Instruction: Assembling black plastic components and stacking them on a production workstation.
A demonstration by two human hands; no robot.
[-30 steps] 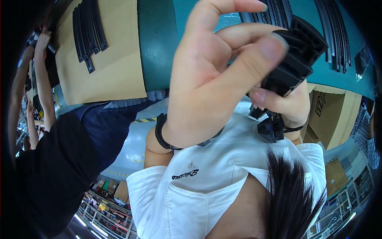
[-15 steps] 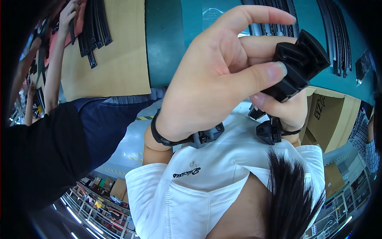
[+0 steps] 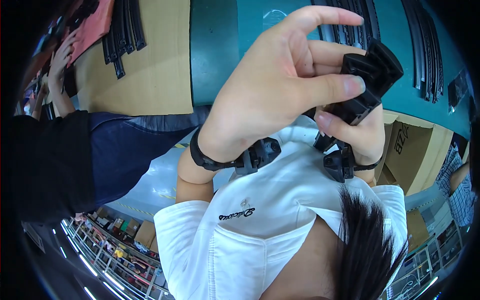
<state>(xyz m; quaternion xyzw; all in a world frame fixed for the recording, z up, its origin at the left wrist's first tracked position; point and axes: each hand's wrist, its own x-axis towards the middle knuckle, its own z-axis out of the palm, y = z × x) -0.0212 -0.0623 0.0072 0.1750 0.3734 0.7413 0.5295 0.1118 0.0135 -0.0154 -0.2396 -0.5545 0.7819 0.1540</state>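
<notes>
Raised above the teal table, a black molded plastic piece (image 3: 376, 74) with a curved, flared end is held by both hands. My left hand (image 3: 272, 82) pinches it between thumb and fingers, its index finger stretched out free above. Lower down and to the right, my right hand (image 3: 362, 136) grips the lower end of the same piece, thumb along its side. Its other fingers are mostly hidden. A black strap with a small device (image 3: 257, 155) is on my left wrist, and a similar device (image 3: 339, 162) sits on the right one.
Bundles of long black strips (image 3: 425, 55) lie on the teal table (image 3: 395, 30), back right. More black strips (image 3: 122, 30) rest on a cardboard sheet (image 3: 160, 65). An open cardboard box (image 3: 425, 155) stands at right. A co-worker's hand (image 3: 62, 52) is at far left, beside a red sheet.
Both hands and the black plastic piece have shifted slightly left, with the grip about the same. The co-worker's hand at far left has moved down and left.
</notes>
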